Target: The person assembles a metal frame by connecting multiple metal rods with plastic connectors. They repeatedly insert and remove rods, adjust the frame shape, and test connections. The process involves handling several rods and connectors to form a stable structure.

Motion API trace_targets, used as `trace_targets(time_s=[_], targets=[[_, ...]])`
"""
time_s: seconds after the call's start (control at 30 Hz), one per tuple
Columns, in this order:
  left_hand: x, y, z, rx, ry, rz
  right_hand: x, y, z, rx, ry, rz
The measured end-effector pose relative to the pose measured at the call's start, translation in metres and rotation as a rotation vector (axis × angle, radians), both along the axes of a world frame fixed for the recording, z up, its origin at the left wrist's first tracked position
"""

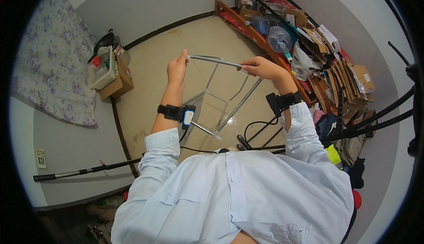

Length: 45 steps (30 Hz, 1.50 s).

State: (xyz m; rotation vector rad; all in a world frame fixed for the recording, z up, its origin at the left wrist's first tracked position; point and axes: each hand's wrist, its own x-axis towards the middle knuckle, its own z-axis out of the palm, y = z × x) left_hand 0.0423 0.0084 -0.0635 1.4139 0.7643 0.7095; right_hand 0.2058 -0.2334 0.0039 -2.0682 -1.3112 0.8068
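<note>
A grey metal tube (215,60) with a pale end spans the gap between my two hands. My left hand (177,69) is closed at its left end, thumb pointing up, the other fingers mostly hidden. Toward the right end, my right hand (264,68) grips the tube between thumb and fingers. Below them stands a frame of grey metal tubes (238,105) with pale plastic corners and thinner rods. Whether the held tube is joined to this frame I cannot tell. Behind my left wrist a grey flat panel (193,104) shows in part.
At the left wall stand a cardboard box (118,83) and a white bin (106,72). On the right, a wooden bed frame (260,41) bears large plastic bottles (279,39) and stacked flattened cardboard (346,83). A black pole (90,170) and stand legs (265,136) cross near my body.
</note>
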Motion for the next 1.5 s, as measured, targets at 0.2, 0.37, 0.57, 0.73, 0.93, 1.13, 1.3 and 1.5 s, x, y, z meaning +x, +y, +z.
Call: trace_targets(time_s=[0.2,0.37,0.57,0.73,0.93,1.13,1.3,1.5], targets=[[-0.001,0.011,-0.006,-0.07,0.011,0.01,-0.003,0.004,0.008,-0.037,-0.038,-0.006],[-0.001,0.016,-0.008,-0.084,-0.013,0.009,-0.01,0.006,0.015,-0.049,-0.063,0.008],[-0.005,0.013,-0.005,-0.047,-0.028,-0.035,-0.014,0.008,0.015,-0.044,-0.133,0.01],[-0.009,0.013,-0.002,-0.009,-0.029,-0.097,-0.024,0.003,0.004,0.078,-0.304,0.031],[-0.012,0.015,0.006,0.088,-0.004,-0.112,-0.032,0.003,0.006,0.007,-0.518,0.008],[-0.023,0.017,0.019,-0.065,-0.064,-0.095,-0.018,-0.005,0.013,0.059,-0.56,-0.019],[-0.036,0.027,0.032,-0.026,-0.145,-0.06,0.005,-0.019,0.016,0.236,-0.123,-0.258],[-0.027,0.002,0.035,-0.044,-0.207,-0.314,0.003,-0.004,0.01,0.587,0.228,-0.301]])
